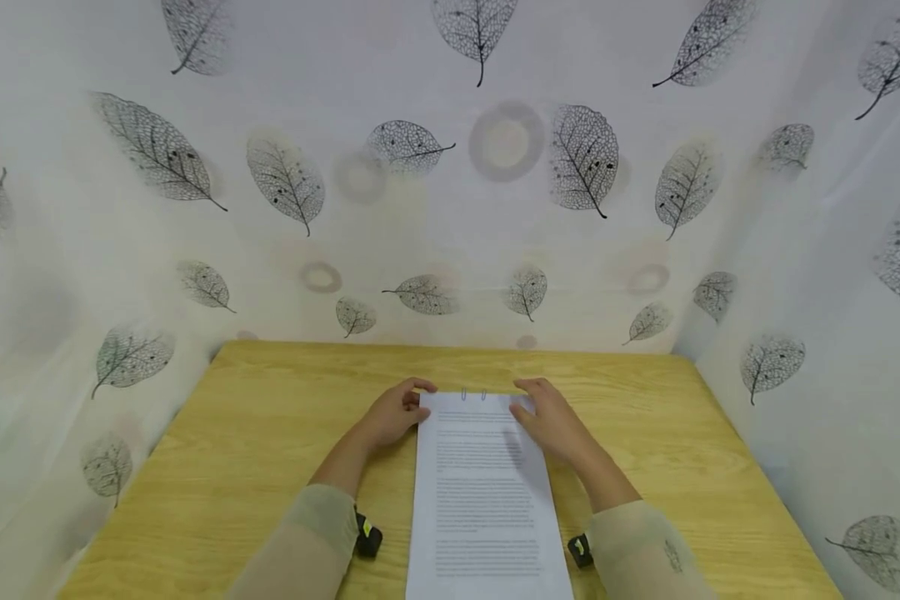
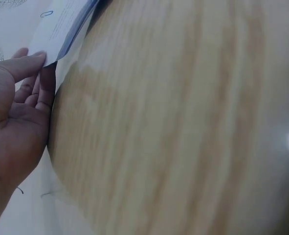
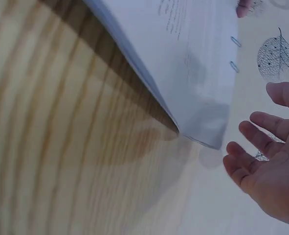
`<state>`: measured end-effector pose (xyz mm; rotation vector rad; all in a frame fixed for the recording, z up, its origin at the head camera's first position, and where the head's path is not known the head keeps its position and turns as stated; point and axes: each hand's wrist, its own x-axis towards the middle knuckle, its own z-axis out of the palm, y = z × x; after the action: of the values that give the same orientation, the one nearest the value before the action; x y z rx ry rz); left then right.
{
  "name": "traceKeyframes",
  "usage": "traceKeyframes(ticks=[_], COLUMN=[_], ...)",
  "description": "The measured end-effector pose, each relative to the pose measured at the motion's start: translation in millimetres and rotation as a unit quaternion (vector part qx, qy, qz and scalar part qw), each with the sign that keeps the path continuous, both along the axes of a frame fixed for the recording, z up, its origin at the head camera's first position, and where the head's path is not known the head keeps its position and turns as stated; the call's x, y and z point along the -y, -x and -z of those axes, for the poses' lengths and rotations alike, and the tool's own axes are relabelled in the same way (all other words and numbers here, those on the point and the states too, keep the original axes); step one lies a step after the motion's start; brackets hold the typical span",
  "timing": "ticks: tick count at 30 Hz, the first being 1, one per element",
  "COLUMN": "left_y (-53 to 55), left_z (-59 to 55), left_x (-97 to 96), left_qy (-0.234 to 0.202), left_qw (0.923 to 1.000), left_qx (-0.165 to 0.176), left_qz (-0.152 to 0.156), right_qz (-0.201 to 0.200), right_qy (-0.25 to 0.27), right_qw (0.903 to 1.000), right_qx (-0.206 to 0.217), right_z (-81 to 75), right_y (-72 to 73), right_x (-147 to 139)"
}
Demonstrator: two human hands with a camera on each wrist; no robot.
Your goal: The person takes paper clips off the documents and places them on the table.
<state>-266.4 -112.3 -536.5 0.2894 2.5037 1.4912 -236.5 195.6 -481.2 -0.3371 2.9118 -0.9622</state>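
A stack of printed paper (image 1: 487,500) lies lengthwise in front of me on the wooden table. Two paper clips, a left one (image 1: 463,394) and a right one (image 1: 483,396), sit on its far edge. My left hand (image 1: 392,415) pinches the far left corner; in the left wrist view the thumb lies on top of the sheet (image 2: 61,29) with fingers beneath. By the far right corner, my right hand (image 1: 558,421) is spread. The right wrist view shows its fingers (image 3: 264,139) apart from the stack's corner (image 3: 203,132), holding nothing.
The wooden table (image 1: 285,433) reaches back to a pale curtain (image 1: 435,208) with a leaf print, which also hangs along both sides. Small black devices are worn at the left wrist (image 1: 368,537) and the right wrist (image 1: 581,551).
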Motion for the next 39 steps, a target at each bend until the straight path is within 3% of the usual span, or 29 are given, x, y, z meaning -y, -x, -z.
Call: traceKeyframes(ticks=[12, 18, 30, 39], left_y=[-3.4, -4.5, -9.3, -9.5], left_z=[-0.4, -0.1, 0.5, -3.5], left_x=[-0.8, -1.2, -2.3, -3.0], left_qy=[-0.029, -0.056, -0.062, -0.077], left_qw=[0.9994, 0.9984, 0.9979, 0.9965], left_qx=[0.012, 0.006, 0.018, 0.029], left_qz=[-0.014, -0.006, -0.008, -0.013], right_qz=[-0.025, 0.002, 0.019, 0.021], right_qy=[-0.03, 0.005, 0.053, 0.076], right_qw=[0.9973, 0.9995, 0.9982, 0.9969], right_qx=[-0.062, -0.033, -0.02, 0.004], right_z=[4.8, 2.7, 15.9, 12.0], right_y=[22.1, 28.8, 30.3, 29.6], right_x=[31, 37, 39, 42])
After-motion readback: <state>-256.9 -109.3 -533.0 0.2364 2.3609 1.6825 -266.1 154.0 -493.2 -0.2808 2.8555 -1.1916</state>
